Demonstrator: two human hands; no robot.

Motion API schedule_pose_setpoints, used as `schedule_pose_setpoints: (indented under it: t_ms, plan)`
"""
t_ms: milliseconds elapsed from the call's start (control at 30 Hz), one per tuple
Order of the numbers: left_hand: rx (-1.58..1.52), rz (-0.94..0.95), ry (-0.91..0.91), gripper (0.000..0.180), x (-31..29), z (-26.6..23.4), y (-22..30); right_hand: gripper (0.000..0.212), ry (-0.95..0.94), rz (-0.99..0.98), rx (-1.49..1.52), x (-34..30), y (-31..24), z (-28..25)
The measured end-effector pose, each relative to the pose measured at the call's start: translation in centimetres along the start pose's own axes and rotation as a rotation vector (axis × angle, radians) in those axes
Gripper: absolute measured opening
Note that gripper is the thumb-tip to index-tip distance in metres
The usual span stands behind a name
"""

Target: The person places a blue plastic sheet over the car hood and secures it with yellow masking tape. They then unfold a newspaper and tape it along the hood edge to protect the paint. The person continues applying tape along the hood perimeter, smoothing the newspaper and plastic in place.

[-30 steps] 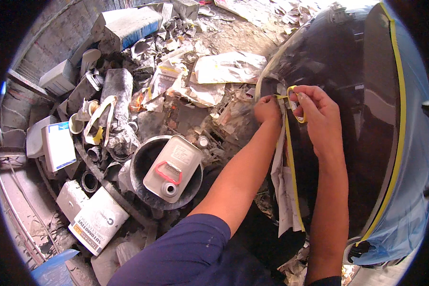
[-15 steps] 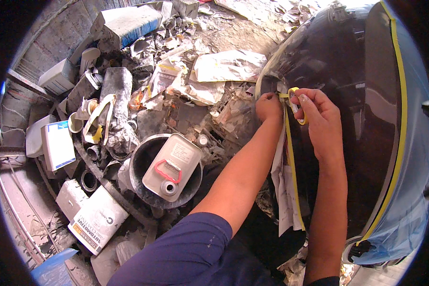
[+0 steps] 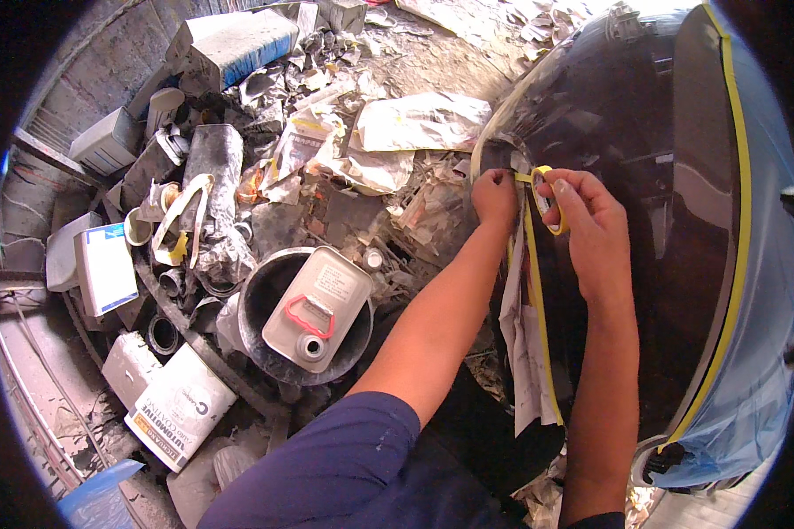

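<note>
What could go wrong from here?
1. The short yellow tape strip between the left hand and the tape roll in the right hand could twist or stick crooked.
2. The hanging paper strip might fold onto the dark panel.
3. The red-handled can over the bucket looks uncapped; a bump might tip it.

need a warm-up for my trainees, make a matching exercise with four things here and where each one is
Things:
1. yellow tape roll
2. paper strip
3. red-handled can
4. large blue sheeting

Places:
A. over the mouth of a round bucket
B. toward the view's right rim
C. between the forearms
D. in the right hand

Pairs: 1-D, 2-C, 3-A, 4-B
</note>
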State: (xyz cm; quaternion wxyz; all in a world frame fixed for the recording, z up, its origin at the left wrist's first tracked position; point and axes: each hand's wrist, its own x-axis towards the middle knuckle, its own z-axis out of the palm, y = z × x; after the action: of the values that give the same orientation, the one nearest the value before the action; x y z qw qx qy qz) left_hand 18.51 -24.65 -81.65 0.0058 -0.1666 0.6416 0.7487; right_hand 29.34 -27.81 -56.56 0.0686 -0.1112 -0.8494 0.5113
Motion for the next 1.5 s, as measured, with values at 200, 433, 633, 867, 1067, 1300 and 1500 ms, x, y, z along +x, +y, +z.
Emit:
schedule_pose_setpoints:
  t_ms: [200,433,633,867,1067,1300,1500]
  plan:
    - [-0.358,-0.095,-0.162,0.020,-0.8,-1.6,0.5,0.022,0.026,0.017,-0.077,-2.2,1.5,0.4]
    - [-0.355,-0.240,-0.302,0.023,1.4,-2.6,0.7,0.028,0.103,-0.013,-0.188,-7.0,4.2,2.3]
    - [-0.379,-0.274,-0.389,0.019,1.1,-3.0,1.3,0.031,0.183,0.044,-0.120,-9.5,6.0,2.3]
    - [-0.502,-0.286,-0.367,0.025,1.3,-2.3,-0.2,0.033,0.209,0.019,-0.143,-10.6,7.1,2.8]
    - [-0.557,-0.287,-0.403,0.026,0.2,-2.3,0.1,0.032,0.203,-0.074,-0.208,-10.9,7.8,2.5]
    - [-0.486,-0.163,-0.379,0.030,0.0,-2.3,-0.4,0.033,0.219,-0.011,-0.233,-12.0,8.9,3.2]
    - [-0.285,0.059,-0.240,0.023,-2.1,-2.3,0.3,0.036,0.227,0.109,-0.271,-14.0,11.2,3.1]
